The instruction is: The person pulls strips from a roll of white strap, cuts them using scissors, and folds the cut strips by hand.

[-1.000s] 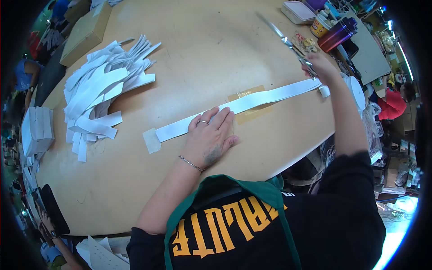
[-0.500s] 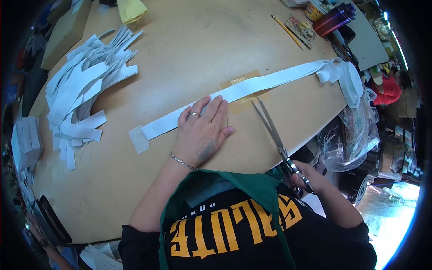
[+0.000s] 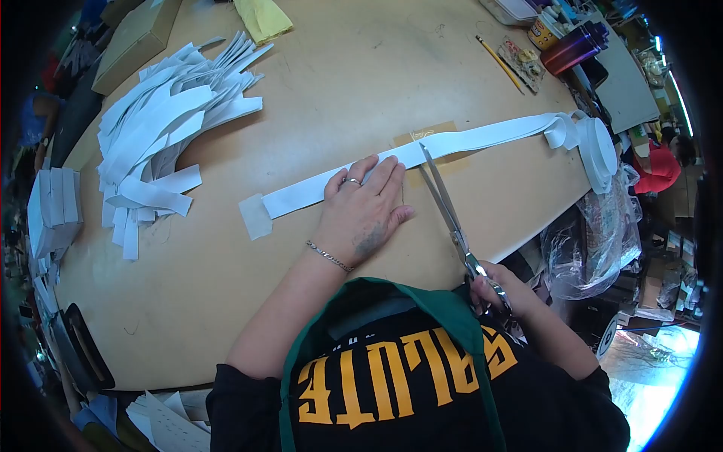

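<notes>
Ok so the long, shiny metal scissors [image 3: 462, 245] moved up to the smooth, flat white strip [image 3: 301, 195], right fingers [image 3: 479, 287] gripping them; left fingers [image 3: 382, 175] spread flat on it.

Right hand [image 3: 503, 290] brings scissors [image 3: 461, 247] down from far right to near edge | blade tips now overlap white strip [image 3: 309, 197] | yellow cloth [image 3: 263, 20] appears.
</notes>
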`<state>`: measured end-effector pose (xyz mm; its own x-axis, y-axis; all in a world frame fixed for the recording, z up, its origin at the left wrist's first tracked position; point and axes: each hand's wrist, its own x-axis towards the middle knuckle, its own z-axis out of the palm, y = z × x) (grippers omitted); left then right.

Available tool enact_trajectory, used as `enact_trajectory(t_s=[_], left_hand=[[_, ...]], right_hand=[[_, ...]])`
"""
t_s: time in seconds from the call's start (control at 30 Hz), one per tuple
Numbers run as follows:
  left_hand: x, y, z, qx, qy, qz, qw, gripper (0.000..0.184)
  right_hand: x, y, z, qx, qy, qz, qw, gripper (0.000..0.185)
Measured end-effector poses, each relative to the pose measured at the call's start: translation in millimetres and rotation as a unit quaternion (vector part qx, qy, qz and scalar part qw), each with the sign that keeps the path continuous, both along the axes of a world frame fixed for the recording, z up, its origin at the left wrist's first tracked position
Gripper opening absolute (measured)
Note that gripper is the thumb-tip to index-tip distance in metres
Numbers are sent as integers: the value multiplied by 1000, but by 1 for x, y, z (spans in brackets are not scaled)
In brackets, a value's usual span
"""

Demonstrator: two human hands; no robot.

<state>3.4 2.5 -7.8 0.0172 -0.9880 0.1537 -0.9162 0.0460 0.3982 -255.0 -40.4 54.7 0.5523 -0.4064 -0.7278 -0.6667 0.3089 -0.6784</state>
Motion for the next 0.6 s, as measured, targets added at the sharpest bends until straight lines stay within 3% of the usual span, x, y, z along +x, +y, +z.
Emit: enact_trajectory(t_s=[0.6], left_hand=[[1, 0, -1, 0, -3, -10, 1000, 54]], right_hand=[[28, 7, -1, -19, 34, -51, 998, 52]])
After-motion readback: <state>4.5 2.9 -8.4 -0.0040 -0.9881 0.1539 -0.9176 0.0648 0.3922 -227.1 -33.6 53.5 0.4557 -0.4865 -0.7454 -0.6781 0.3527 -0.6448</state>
